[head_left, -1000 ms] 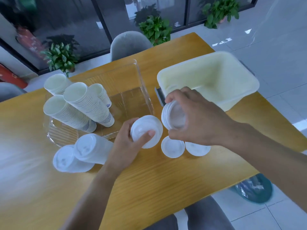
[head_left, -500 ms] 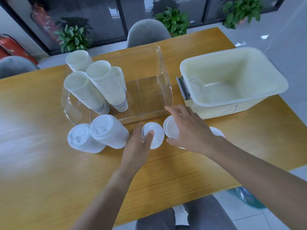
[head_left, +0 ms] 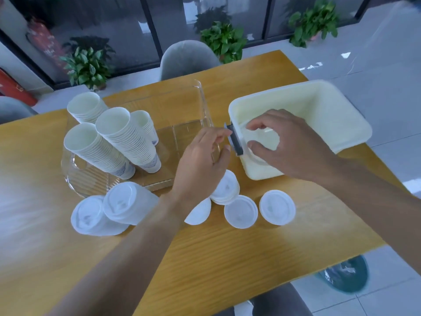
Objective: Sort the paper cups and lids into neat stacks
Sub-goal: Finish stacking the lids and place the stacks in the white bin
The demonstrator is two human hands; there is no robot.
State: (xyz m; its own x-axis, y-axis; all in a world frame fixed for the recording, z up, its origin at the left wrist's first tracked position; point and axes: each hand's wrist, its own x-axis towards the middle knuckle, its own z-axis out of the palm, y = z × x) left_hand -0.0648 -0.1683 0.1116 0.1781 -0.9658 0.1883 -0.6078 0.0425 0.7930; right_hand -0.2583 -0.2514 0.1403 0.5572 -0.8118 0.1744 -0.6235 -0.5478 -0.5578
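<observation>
Several tall stacks of white paper cups (head_left: 114, 144) stand tilted in the clear plastic tray (head_left: 201, 94). Two long stacks of white lids (head_left: 123, 204) lie on their sides on the wooden table (head_left: 205, 258) in front of the tray. A short pile of lids (head_left: 227, 188) and three single lids (head_left: 241, 212) lie to their right. My left hand (head_left: 202, 160) hovers above that short pile with loosely curled fingers and nothing in it. Inside the cream bin (head_left: 341, 106), my right hand (head_left: 282, 142) has its thumb and fingers closed on the edges of a white lid (head_left: 265, 139).
A grey chair (head_left: 186, 58) stands at the table's far side, with potted plants (head_left: 88, 65) along the glass wall behind it. The table's right edge runs just past the bin. A teal bag (head_left: 344, 277) lies on the floor below.
My right hand left its lid pile on the table and moved up into the cream bin. My left hand let go of its lid and rose over the pile.
</observation>
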